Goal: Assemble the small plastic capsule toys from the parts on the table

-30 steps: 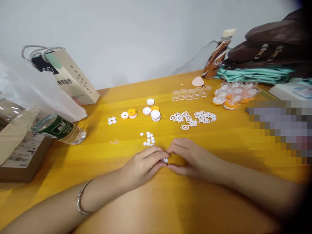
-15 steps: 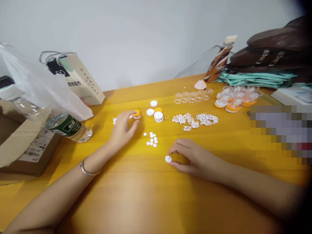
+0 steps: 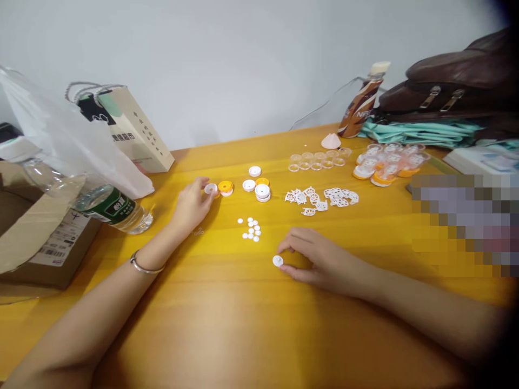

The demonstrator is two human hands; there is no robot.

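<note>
My right hand point(image 3: 312, 256), over the near middle of the table, pinches a small white disc point(image 3: 278, 261) with a little raised centre between thumb and forefinger. My left hand point(image 3: 192, 205) rests farther back, its thumb and forefinger apart beside a white round cap point(image 3: 210, 189). Whether they touch it is hard to tell; its other fingers are partly hidden. Right of that cap lies an orange round cap point(image 3: 225, 187) on a white one. More white round caps point(image 3: 263, 190) sit behind the hands, and several tiny white discs point(image 3: 251, 229) lie between the hands.
White spoked cut-out pieces point(image 3: 306, 197), clear rings point(image 3: 316, 161) and a cluster of clear-topped orange pieces point(image 3: 391, 162) lie on the right. A brown drink bottle point(image 3: 360, 105) and dark bag point(image 3: 454, 81) stand behind. At left are a water bottle point(image 3: 113, 205), carton point(image 3: 36, 254) and paper bag point(image 3: 138, 129).
My left hand has drawn back to the left, uncovering the white round cap and more of the orange one. My right hand still holds the small white disc in nearly the same place.
</note>
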